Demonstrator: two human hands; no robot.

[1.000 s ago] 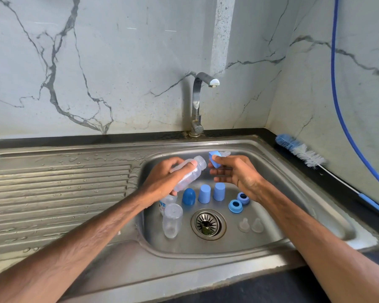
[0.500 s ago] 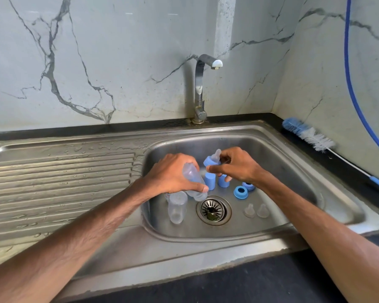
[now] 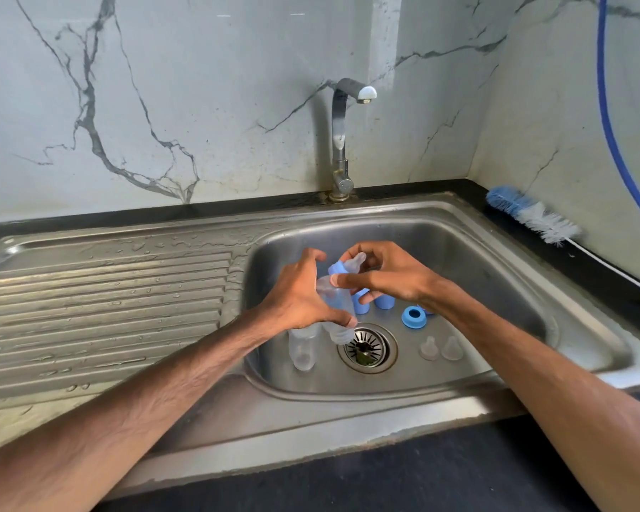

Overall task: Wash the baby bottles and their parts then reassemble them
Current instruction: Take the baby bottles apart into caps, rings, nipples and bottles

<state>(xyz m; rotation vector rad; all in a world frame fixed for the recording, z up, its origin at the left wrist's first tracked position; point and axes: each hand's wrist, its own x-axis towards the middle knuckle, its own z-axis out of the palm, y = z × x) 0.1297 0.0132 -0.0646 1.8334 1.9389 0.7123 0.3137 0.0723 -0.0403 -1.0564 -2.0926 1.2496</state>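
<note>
Over the steel sink [image 3: 496, 260] my left hand [image 3: 300, 293] grips a clear baby bottle [image 3: 335, 312], held upright. My right hand [image 3: 388, 275] pinches the blue ring with its clear teat [image 3: 348, 266] at the bottle's mouth. Another clear bottle [image 3: 303, 347] stands in the basin under my left wrist. Blue caps [image 3: 384, 301] stand behind my hands, partly hidden. A blue ring [image 3: 414, 317] lies right of the drain, and two clear teats [image 3: 440, 348] sit nearer the front.
The drain [image 3: 367, 348] is in the basin's middle and the tap [image 3: 342, 142] rises behind it, with no water running. A bottle brush [image 3: 532, 218] lies on the dark counter at the right. The wet ribbed drainboard [image 3: 108, 297] spreads to the left. A blue hose [image 3: 606, 105] hangs on the right wall.
The bottle went from tilted sideways to upright in my left hand. My right hand brought the blue ring and teat onto its mouth. My view moved a little closer.
</note>
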